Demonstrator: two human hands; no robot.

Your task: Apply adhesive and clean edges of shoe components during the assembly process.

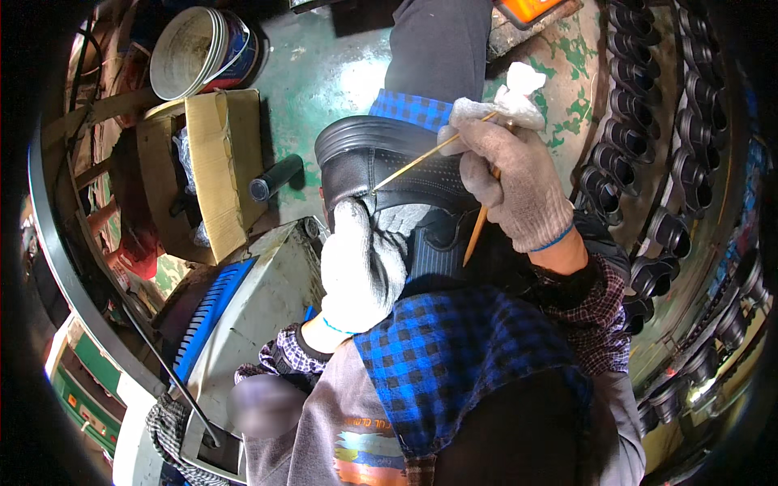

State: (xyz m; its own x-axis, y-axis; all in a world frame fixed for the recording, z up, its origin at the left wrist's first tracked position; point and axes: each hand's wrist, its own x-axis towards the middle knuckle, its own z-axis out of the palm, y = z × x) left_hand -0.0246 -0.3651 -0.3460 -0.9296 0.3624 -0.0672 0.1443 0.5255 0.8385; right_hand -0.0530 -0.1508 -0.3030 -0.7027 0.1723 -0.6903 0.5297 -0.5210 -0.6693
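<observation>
A black leather shoe [347, 168] lies across my lap, its thick sole turned away from me and its ribbed inner lining toward me. My left hand [361, 271], in a whitish knit glove, is closed on the shoe's near side. In a greyish glove, my right hand [515, 182] pinches a thin yellowish stick [417, 162], its tip at a seam on the shoe's upper near my left fingers. A thicker wooden stick [476, 233] also sits in the right hand and points down toward me. White wadding [521, 85] shows at that hand's far side.
Rows of black shoes [624, 117] stand on racks along the right. At the left are an open cardboard box [219, 178], a nested stack of buckets [190, 57], a dark cylinder [275, 178] and a whitish machine housing [267, 283]. A blue checked cloth [438, 356] covers my lap.
</observation>
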